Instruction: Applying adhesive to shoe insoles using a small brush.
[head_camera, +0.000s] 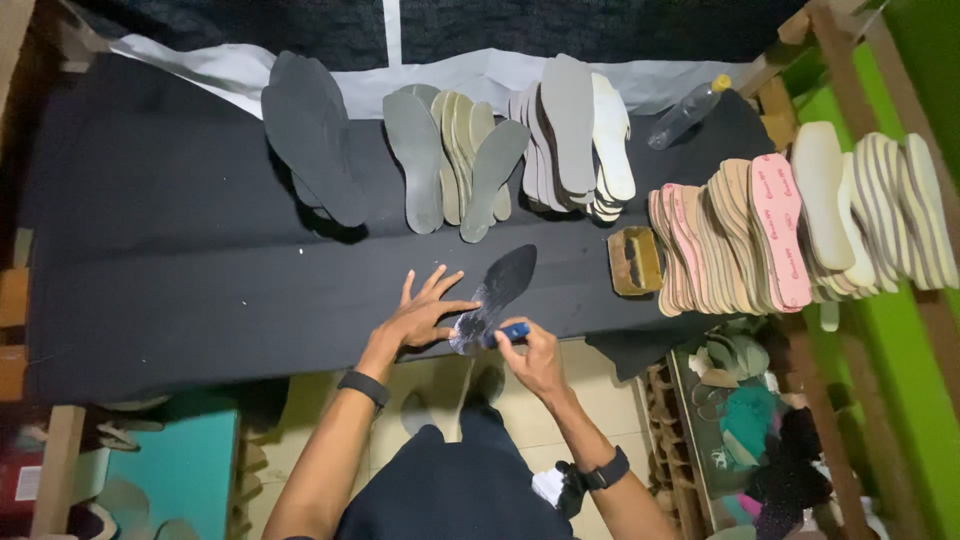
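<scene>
Item — dark insole (497, 290), lying flat at the near edge of the black worktop (180, 270), its heel end glossy, as though coated. It is pinned by the left hand (425, 315), whose fingers (432, 283) are spread and pressed flat on the worktop and the sole's lower edge. A small blue tool (512, 333) — likely a brush or applicator, its working end not clearly seen — is pinched by the right hand (535, 360), fingers closed around it, tip touching the heel of the insole.

Step in hand, as judged: a coating is being spread over the sole, heel part covered, toe part still matt. The next stroke would call for the tool to be drawn toward the toe, away from the fingers, while the sole is kept from sliding.

Surroundings: beyond the fingers, a row of black soles (310, 135), grey-green soles (450, 160) and grey and white soles (580, 135) is leaned in overlapping stacks. To the right of the right hand, a wooden-backed brush (634, 262) is set beside a long fan of pink and tan insoles (760, 235). A clear plastic bottle (688, 112) lies farther off. Nothing is found between the fingers and the toe; the brush stands nearest to that path.
</scene>
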